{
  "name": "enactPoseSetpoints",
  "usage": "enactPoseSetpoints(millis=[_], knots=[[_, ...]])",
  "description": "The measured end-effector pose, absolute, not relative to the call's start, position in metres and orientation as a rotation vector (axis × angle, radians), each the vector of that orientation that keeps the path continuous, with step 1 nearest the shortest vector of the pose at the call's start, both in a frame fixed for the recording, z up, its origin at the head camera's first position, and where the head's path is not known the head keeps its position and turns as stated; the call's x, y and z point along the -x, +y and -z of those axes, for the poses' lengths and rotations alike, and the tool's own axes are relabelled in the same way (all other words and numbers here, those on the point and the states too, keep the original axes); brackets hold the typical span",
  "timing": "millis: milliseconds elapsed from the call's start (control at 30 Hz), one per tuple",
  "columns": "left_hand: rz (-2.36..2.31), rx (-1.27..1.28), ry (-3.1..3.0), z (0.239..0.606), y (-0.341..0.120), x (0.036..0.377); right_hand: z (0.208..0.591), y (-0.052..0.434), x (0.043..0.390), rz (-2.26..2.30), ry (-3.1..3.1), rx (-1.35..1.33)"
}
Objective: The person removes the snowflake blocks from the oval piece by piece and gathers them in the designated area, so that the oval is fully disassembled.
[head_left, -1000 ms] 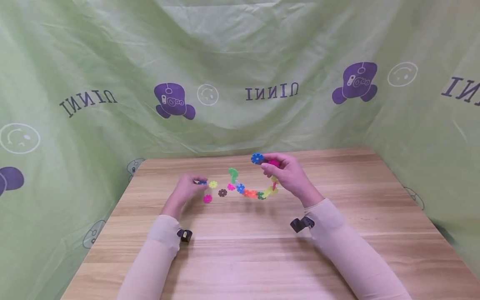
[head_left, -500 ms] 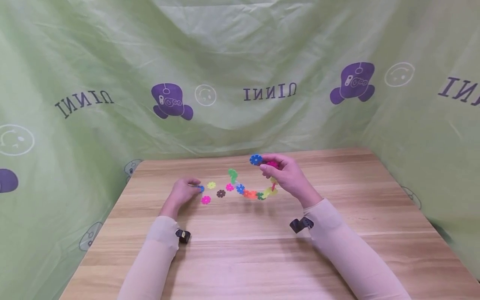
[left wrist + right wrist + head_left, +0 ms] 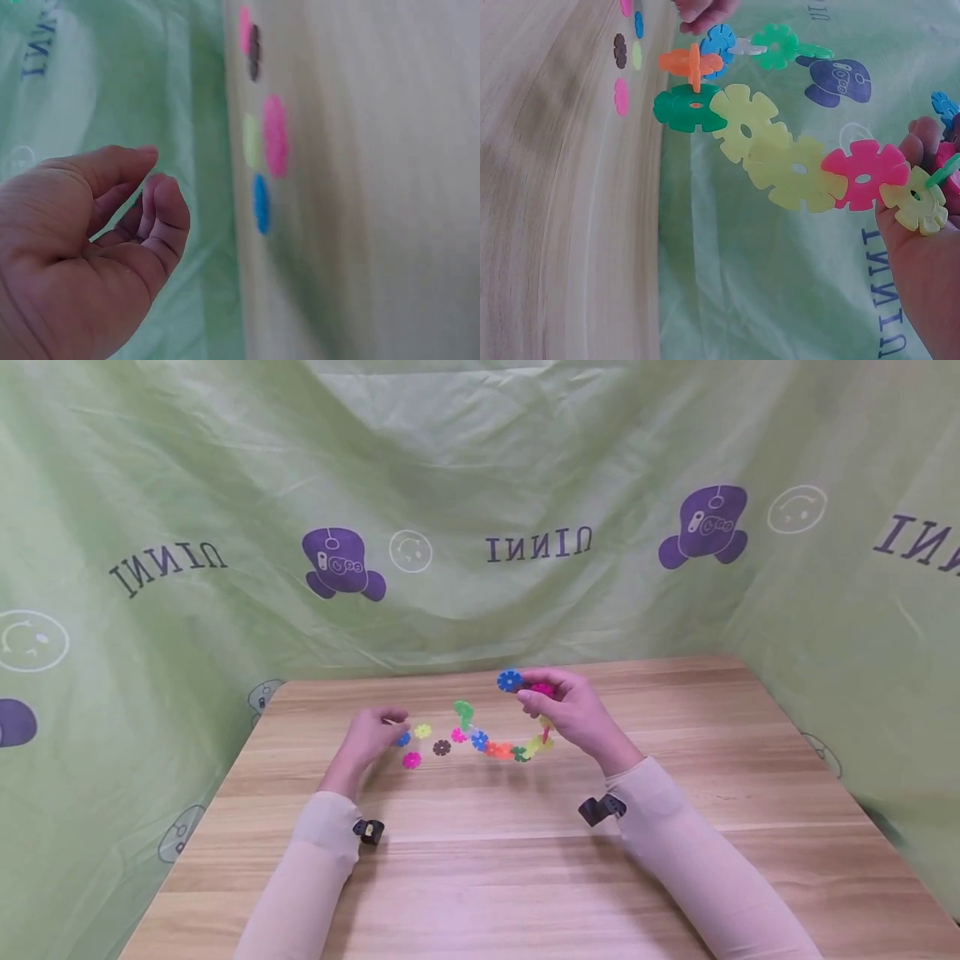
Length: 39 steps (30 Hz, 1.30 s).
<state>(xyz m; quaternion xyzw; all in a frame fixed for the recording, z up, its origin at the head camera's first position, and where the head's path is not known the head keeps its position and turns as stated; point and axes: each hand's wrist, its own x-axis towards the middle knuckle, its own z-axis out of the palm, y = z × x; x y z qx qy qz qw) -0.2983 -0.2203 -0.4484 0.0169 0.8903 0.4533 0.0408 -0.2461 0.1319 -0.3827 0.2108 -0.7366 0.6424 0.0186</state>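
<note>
My right hand [image 3: 573, 714] grips one end of a chain of flower-shaped plastic snowflake discs [image 3: 501, 750], held up over the table. A blue disc [image 3: 509, 681] sticks out past the fingertips. The chain hangs in a curve through yellow, dark green, orange and blue discs to a light green end [image 3: 775, 37]. Some discs are hidden in the palm. My left hand [image 3: 369, 735], fingers loosely bent and holding nothing, hovers just above a loose blue disc [image 3: 261, 204] on the table.
Beside the left hand, a loose yellow disc [image 3: 423, 730], a pink disc [image 3: 412, 761], a brown disc [image 3: 441, 748] and another pink disc [image 3: 459, 735] lie on the wooden table [image 3: 480, 877]. A green printed curtain [image 3: 465, 610] stands around the back and sides.
My left hand has let go of the blue disc, which now lies on the table, and has lifted slightly off it. The right hand with the chain has barely moved.
</note>
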Motion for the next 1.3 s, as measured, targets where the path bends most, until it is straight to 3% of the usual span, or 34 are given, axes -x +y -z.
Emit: enactPoseSetpoints(millis=[800,1300], knots=[[-1.601,-0.953,2.725,0.356,-0.122,0.244,0.384,0.131,0.242,-1.976,-2.293,-0.708],[-1.680,-0.949,2.543,0.342,-0.082,0.240,0.383,0.132,0.240,-2.003,-2.269,-0.759]])
